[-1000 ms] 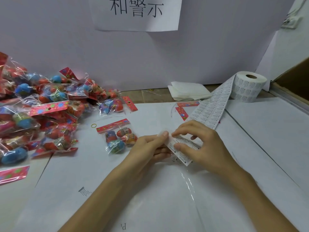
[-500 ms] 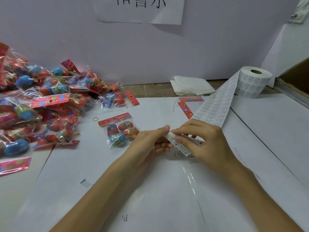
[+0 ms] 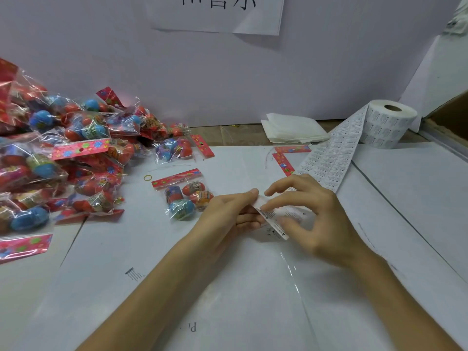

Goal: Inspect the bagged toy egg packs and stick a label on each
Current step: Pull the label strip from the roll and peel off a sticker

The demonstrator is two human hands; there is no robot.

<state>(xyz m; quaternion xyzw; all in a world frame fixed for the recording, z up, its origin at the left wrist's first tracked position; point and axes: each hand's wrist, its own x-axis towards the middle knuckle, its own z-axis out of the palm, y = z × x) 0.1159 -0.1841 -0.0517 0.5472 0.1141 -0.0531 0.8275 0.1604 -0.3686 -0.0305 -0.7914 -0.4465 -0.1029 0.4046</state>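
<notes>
One clear bag of toy eggs (image 3: 186, 196) with a red header card lies alone on the white paper, just left of my hands. A heap of the same egg packs (image 3: 63, 158) fills the left side. A roll of labels (image 3: 388, 124) stands at the back right, and its label strip (image 3: 329, 160) runs down to my hands. My left hand (image 3: 228, 214) pinches the strip's free end with thumb and fingers. My right hand (image 3: 309, 214) pinches the same end from the right, fingertips on a printed label (image 3: 274, 221).
A folded white cloth (image 3: 293, 127) lies at the back centre. Two loose red header cards (image 3: 285, 158) lie near the strip. A small yellow rubber band (image 3: 147, 177) sits by the single pack. A brown box edge (image 3: 450, 117) borders the far right. A sheet of clear film (image 3: 291, 274) lies in front of me.
The view has tilted down slightly. Both hands stay at the strip's end; my right fingers have shifted along the label and spread a little.
</notes>
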